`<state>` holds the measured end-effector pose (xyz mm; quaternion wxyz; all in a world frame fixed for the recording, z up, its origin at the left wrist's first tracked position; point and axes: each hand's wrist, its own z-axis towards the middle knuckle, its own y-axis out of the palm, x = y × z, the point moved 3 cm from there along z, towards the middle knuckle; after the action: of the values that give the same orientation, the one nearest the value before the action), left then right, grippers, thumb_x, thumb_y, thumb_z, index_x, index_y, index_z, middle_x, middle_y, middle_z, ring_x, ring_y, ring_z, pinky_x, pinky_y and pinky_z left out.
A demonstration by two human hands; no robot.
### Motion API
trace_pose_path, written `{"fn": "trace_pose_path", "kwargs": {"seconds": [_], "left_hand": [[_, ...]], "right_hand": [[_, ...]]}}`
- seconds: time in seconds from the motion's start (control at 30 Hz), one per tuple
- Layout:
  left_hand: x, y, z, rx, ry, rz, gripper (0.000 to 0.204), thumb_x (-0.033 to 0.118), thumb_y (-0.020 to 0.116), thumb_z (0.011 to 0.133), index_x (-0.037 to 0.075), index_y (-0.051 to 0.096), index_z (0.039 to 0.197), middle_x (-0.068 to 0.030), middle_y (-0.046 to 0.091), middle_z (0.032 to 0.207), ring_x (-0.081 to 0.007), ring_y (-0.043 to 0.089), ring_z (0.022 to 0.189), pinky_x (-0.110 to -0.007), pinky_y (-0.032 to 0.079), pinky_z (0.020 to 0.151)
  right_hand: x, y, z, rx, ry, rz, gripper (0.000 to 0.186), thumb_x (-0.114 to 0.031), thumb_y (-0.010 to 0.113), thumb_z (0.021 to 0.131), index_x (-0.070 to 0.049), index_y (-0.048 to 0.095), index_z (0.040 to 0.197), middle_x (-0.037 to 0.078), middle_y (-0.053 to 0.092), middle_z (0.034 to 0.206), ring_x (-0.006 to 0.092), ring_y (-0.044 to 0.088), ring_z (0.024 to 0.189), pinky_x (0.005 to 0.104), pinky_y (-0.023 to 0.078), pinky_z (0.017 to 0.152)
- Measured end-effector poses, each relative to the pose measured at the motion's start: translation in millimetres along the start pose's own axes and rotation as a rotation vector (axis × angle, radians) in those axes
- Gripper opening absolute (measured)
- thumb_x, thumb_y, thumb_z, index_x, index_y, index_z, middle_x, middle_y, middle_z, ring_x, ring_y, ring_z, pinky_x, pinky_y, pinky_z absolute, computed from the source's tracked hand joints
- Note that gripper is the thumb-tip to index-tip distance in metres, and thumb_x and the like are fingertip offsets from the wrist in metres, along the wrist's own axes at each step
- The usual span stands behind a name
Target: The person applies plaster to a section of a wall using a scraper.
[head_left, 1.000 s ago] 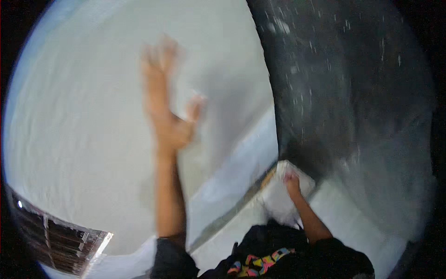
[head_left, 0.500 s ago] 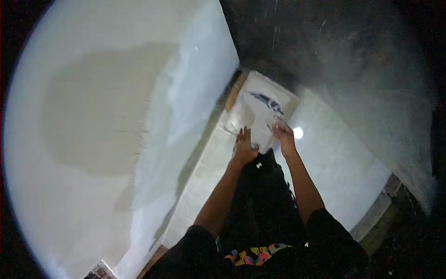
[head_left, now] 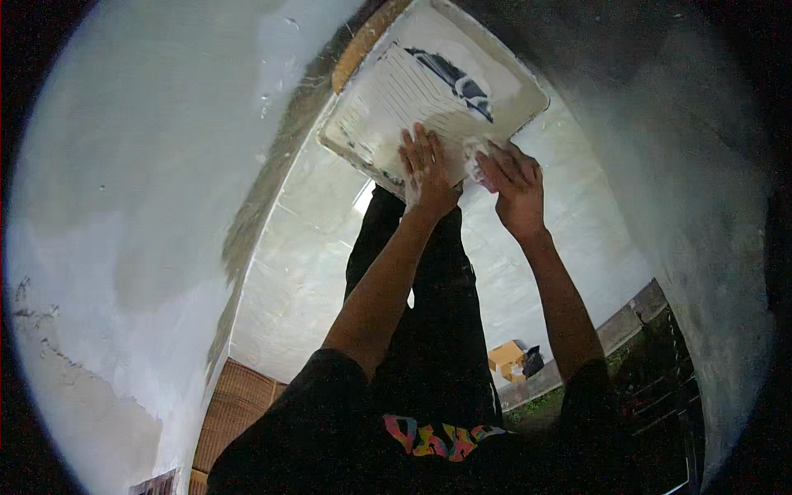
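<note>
Near twelve o'clock in head view, ribbed white tray (head_left: 375, 107) lay spread with pale coating, dark patch (head_left: 452, 78) at its far side. My left hand (head_left: 427, 175), toward one o'clock, lay over tray's near edge, fingers straight, slightly spread, thumb hidden. My right hand (head_left: 516, 186), two o'clock, gripped white crumpled thing (head_left: 476, 161), kind unclear. Cardboard box (head_left: 505, 356) sat between four and five o'clock; pale wall (head_left: 99, 239) stood at nine.

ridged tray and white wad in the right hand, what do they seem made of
The tray looks like moulded plastic, dull and smeared: rounded corners and ridges suggest it, though coated metal is possible. The wad in the right hand looks soft, matt, its lumpy outline hinting at cloth or paper.
</note>
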<state>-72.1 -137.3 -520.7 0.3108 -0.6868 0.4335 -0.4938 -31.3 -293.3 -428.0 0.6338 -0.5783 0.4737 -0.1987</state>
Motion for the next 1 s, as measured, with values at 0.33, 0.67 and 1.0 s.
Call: {"fn": "trace_pose_path", "kwargs": {"seconds": [0.33, 0.67, 1.0], "left_hand": [[8, -7, 3, -0.075, 0.008, -0.091, 0.121, 0.039, 0.082, 0.068, -0.011, 0.011, 0.152, -0.0365, 0.004, 0.159, -0.0584, 0.004, 0.147, -0.066, 0.014, 0.118], [8, -3, 2, -0.041, 0.015, -0.093, 0.121, 0.039, 0.087, 0.066, -0.012, 0.018, 0.151, -0.0356, 0.006, 0.160, -0.0563, 0.004, 0.148, -0.065, 0.014, 0.119], [-1, -4, -3, 0.046, 0.024, -0.130, 0.119, 0.040, 0.087, 0.065, -0.005, 0.020, 0.153, -0.0278, 0.012, 0.161, -0.0506, 0.010, 0.149, -0.061, 0.015, 0.120]], "right_hand": [[49, 25, -83, -0.226, -0.115, -0.136, 0.062, -0.001, 0.062, 0.082, -0.020, 0.055, 0.140, 0.002, 0.044, 0.154, 0.0279, 0.035, 0.146, 0.0527, 0.026, 0.117], [32, 25, -25, -0.137, -0.060, -0.237, 0.065, -0.004, 0.062, 0.082, -0.021, 0.051, 0.144, 0.001, 0.037, 0.158, 0.0301, 0.032, 0.146, 0.0554, 0.026, 0.115], [0, -33, 13, -0.194, -0.087, -0.234, 0.046, 0.001, 0.062, 0.077, -0.011, 0.064, 0.121, 0.009, 0.063, 0.130, 0.0263, 0.052, 0.129, 0.0498, 0.035, 0.106]]}}
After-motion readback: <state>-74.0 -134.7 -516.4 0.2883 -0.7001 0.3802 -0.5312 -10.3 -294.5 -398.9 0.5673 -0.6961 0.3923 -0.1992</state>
